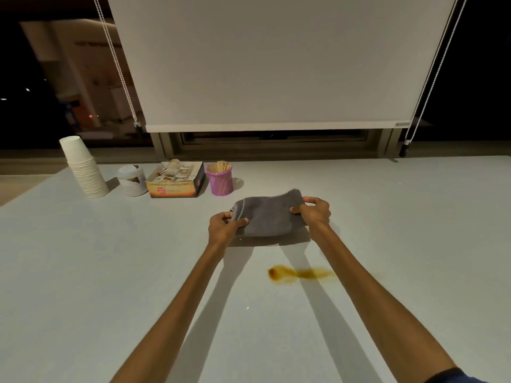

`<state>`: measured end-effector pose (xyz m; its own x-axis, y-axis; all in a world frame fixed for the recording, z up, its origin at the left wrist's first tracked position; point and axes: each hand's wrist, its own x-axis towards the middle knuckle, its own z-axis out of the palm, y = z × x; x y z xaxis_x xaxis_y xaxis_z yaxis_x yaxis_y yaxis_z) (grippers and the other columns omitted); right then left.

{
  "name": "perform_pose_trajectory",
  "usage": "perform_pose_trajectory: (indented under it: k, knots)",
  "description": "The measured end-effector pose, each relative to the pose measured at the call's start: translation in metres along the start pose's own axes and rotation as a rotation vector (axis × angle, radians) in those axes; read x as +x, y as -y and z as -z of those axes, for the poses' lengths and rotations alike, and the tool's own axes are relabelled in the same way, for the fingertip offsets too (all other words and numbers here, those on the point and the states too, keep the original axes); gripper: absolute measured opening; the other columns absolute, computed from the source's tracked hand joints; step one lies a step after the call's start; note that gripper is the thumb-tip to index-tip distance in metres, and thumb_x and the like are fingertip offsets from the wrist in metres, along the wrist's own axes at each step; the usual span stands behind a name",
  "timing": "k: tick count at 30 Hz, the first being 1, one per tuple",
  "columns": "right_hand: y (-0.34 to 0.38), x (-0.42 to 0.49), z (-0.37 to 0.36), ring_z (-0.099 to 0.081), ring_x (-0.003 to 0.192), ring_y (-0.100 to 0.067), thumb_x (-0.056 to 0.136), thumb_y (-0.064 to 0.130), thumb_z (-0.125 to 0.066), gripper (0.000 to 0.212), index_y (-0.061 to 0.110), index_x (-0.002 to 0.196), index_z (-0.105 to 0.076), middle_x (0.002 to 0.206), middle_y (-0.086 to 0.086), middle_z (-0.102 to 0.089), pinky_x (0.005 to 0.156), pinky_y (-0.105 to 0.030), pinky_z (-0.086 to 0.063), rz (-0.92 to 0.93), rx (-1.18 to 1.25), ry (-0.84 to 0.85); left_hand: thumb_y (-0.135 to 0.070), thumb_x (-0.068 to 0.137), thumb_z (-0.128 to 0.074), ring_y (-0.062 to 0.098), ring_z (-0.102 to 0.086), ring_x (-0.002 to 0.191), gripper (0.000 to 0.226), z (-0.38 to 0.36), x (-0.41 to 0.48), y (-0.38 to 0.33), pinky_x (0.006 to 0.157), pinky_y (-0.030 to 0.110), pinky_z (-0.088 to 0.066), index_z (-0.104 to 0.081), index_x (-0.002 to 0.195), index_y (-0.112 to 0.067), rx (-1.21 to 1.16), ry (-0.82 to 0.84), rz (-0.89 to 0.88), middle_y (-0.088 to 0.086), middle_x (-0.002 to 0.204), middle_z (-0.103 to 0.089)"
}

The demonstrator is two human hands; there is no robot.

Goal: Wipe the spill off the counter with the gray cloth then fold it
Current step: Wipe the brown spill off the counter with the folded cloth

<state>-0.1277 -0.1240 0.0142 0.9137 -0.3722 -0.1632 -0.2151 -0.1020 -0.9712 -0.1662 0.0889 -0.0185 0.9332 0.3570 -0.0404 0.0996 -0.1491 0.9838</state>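
Both hands, left hand [225,226] & right hand [315,211], pinch gray cloth [269,214] ends. Purple cup [220,181] holds wooden sticks [220,166]; box [177,181] has packets. Spill [298,273] unwiped.

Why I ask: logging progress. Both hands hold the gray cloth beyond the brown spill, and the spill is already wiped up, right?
Not wiped: the head view shows the brown spill on the counter. Both hands, left and right, do hold the gray cloth beyond it.

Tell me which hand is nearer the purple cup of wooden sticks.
Left. The left hand grips the gray cloth end just below the purple cup; the right hand holds the far end, farther right.
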Motion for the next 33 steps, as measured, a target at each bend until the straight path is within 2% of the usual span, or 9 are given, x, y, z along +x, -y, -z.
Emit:
perform_pose_trajectory:
  k: [3, 8, 13, 16, 20, 23, 26, 29, 33]
  knots:
    - [-0.013, -0.028, 0.005, -0.063, 0.107, -0.029, 0.063, 0.006, -0.086, 0.051, 0.015, 0.11, -0.068, 0.119, -0.011, -0.067, 0.093, -0.04, -0.055, -0.039, 0.049, 0.046, -0.016, 0.068, -0.083, 0.022, -0.064, 0.072, 0.03, 0.028, -0.03, 0.007, 0.061, 0.025, -0.05, -0.069, 0.089, 0.001, -0.067, 0.007, 0.023, 0.011, 0.08, -0.068]
    - [-0.032, -0.08, 0.01, -0.065, 0.1, -0.026, 0.068, 0.007, -0.085, 0.05, 0.015, 0.113, -0.065, 0.11, -0.007, -0.067, 0.084, -0.033, -0.057, 0.008, 0.038, 0.089, -0.022, 0.069, -0.083, 0.023, -0.066, 0.075, 0.032, 0.064, -0.075, 0.026, 0.06, 0.024, -0.052, -0.068, 0.09, -0.004, -0.027, 0.006, 0.012, 0.011, 0.084, -0.069]
    - [-0.057, -0.121, 0.003, -0.07, 0.093, -0.025, 0.067, 0.013, -0.086, 0.048, 0.018, 0.11, -0.066, 0.102, -0.008, -0.074, 0.084, -0.04, -0.059, 0.114, -0.129, 0.098, -0.035, 0.067, -0.083, 0.024, -0.068, 0.073, 0.037, 0.094, -0.1, 0.053, 0.06, 0.026, -0.054, -0.065, 0.087, -0.009, 0.191, 0.038, -0.068, 0.007, 0.078, -0.07]
    - [-0.069, -0.135, 0.0, -0.066, 0.1, -0.026, 0.074, 0.016, -0.082, 0.045, 0.012, 0.115, -0.064, 0.112, -0.01, -0.071, 0.089, -0.039, -0.056, 0.244, -0.315, 0.032, -0.049, 0.07, -0.077, 0.021, -0.065, 0.075, 0.049, 0.105, -0.099, 0.058, 0.061, 0.022, -0.05, -0.059, 0.096, -0.012, 0.365, 0.007, -0.168, 0.002, 0.083, -0.066]
    - [-0.068, -0.145, -0.008, -0.049, 0.119, -0.029, 0.079, 0.026, -0.075, 0.039, 0.013, 0.115, -0.063, 0.125, -0.011, -0.058, 0.097, -0.038, -0.039, 0.567, -0.571, -0.1, -0.06, 0.076, -0.063, 0.023, -0.054, 0.103, 0.062, 0.11, -0.078, 0.056, 0.078, 0.032, -0.046, -0.051, 0.119, -0.018, 0.506, -0.047, -0.329, 0.006, 0.108, -0.06]
    - [-0.064, -0.156, -0.032, -0.047, 0.121, -0.02, 0.083, 0.047, -0.065, 0.038, 0.026, 0.114, -0.064, 0.124, -0.001, -0.059, 0.1, -0.038, -0.028, 0.749, -0.695, 0.093, -0.051, 0.088, -0.054, 0.024, -0.047, 0.12, 0.051, 0.105, -0.067, 0.064, 0.09, 0.035, -0.044, -0.048, 0.128, -0.02, 0.543, -0.009, -0.381, 0.007, 0.127, -0.056]
    - [-0.078, -0.156, -0.064, -0.03, 0.141, -0.021, 0.085, 0.068, -0.044, 0.055, 0.041, 0.134, -0.046, 0.147, -0.003, -0.043, 0.111, -0.053, -0.014, 0.754, -0.968, 0.281, -0.043, 0.099, -0.034, 0.024, -0.042, 0.131, 0.044, 0.106, -0.06, 0.074, 0.106, 0.044, -0.041, -0.046, 0.134, -0.02, 0.598, 0.005, -0.432, 0.006, 0.136, -0.054]
    - [-0.097, -0.142, -0.076, -0.009, 0.15, -0.025, 0.084, 0.078, -0.025, 0.069, 0.049, 0.146, -0.023, 0.162, -0.004, -0.021, 0.113, -0.066, 0.007, 0.725, -1.124, 0.274, -0.047, 0.097, -0.01, 0.03, -0.031, 0.141, 0.061, 0.114, -0.05, 0.085, 0.117, 0.047, -0.025, -0.04, 0.141, -0.016, 0.853, 0.087, -0.429, 0.011, 0.147, -0.044]
    - [-0.091, -0.124, -0.082, 0.004, 0.15, -0.033, 0.081, 0.082, -0.019, 0.075, 0.05, 0.149, -0.012, 0.164, -0.005, -0.01, 0.106, -0.075, 0.014, 0.666, -1.206, 0.257, -0.035, 0.1, -0.015, 0.028, -0.013, 0.148, 0.054, 0.114, -0.046, 0.091, 0.122, 0.046, -0.007, -0.026, 0.149, -0.016, 0.994, 0.132, -0.393, 0.01, 0.158, -0.024]
